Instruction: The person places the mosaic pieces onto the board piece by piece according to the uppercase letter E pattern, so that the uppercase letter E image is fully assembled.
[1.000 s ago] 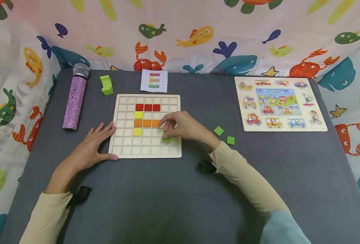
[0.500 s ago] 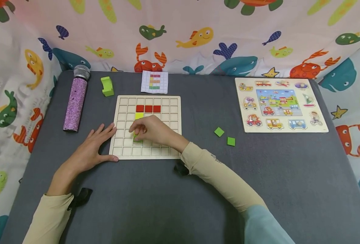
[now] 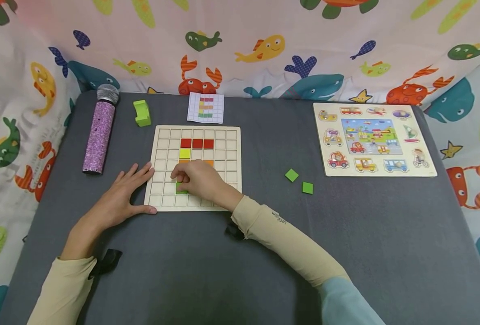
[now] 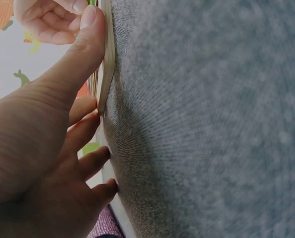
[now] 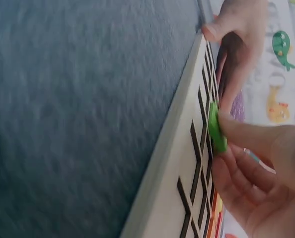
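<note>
In the head view a wooden grid board (image 3: 232,135) lies on the grey table. Three red tiles (image 3: 197,143) form a row in it, a yellow tile (image 3: 184,153) sits below the leftmost, and orange tiles (image 3: 209,163) partly show under my right hand (image 3: 203,180). That hand pinches a green tile (image 3: 180,189) between thumb and fingers; the right wrist view shows this green tile (image 5: 216,128) tilted, right at the grid's slots. My left hand (image 3: 119,194) lies with fingers spread at the board's left edge, its thumb at the near left corner. The right hand hides several cells.
Two loose green tiles (image 3: 291,175) lie right of the board. A paper card (image 3: 206,108) with a coloured pattern is behind it. A green block (image 3: 142,113) and a glittery pink microphone (image 3: 98,137) stand at the left; a picture puzzle board (image 3: 371,140) lies at the back right.
My right hand has carried the green tile left across the board, from its right side to the column below the yellow tile, then slightly nearer. My left hand has stayed in place.
</note>
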Demonstrator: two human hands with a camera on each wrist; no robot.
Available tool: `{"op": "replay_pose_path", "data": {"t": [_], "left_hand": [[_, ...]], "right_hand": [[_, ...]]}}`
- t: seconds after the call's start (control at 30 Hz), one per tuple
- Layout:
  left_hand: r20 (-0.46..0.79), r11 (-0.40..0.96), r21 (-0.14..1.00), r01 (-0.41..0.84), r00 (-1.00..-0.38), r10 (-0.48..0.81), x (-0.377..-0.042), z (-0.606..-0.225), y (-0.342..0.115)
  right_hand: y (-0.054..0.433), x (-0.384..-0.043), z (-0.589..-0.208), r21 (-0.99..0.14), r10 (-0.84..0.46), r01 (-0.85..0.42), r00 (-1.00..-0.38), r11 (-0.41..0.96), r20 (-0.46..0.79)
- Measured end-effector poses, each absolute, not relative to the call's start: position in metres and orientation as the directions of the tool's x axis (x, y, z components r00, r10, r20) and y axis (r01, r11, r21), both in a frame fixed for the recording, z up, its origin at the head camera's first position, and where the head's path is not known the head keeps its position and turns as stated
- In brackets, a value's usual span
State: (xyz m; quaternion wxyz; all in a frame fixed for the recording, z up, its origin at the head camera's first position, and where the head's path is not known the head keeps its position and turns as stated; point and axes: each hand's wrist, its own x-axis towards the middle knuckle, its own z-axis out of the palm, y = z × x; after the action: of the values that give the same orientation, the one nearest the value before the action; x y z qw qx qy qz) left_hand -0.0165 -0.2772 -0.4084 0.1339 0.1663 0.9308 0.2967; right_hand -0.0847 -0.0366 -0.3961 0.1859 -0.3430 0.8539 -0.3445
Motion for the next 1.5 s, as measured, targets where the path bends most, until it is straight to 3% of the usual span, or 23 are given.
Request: {"op": "replay_pose_path", "data": {"t": [0.2,0.57,0.97,1.27,1.5], "left_hand": [[-0.146,0.771,0.594,0.232,-0.911,0.386,-0.017,-0.407,-0.278],[-0.155,0.771,0.596,0.225,-0.910,0.385,-0.015,-0.407,-0.279],[-0.165,0.769,0.602,0.216,-0.909,0.384,-0.016,-0.407,-0.278],[-0.161,0.767,0.601,0.226,-0.906,0.393,-0.015,-0.409,-0.277],[-0.150,0.761,0.606,0.234,-0.905,0.398,-0.015,-0.411,-0.275]], "right_hand": [[-0.039,-0.077,-0.396,-0.687,-0.678,-0.453,-0.731,0.569,-0.079],[0.003,-0.091,-0.371,-0.685,-0.798,-0.558,-0.599,0.469,-0.059],[0.123,-0.105,-0.367,-0.652,-0.698,-0.492,-0.711,0.577,-0.081],[0.195,-0.105,-0.367,-0.657,-0.663,-0.395,-0.717,0.642,-0.216],[0.212,-0.104,-0.382,-0.600,-0.677,-0.473,-0.718,0.645,-0.161]]}}
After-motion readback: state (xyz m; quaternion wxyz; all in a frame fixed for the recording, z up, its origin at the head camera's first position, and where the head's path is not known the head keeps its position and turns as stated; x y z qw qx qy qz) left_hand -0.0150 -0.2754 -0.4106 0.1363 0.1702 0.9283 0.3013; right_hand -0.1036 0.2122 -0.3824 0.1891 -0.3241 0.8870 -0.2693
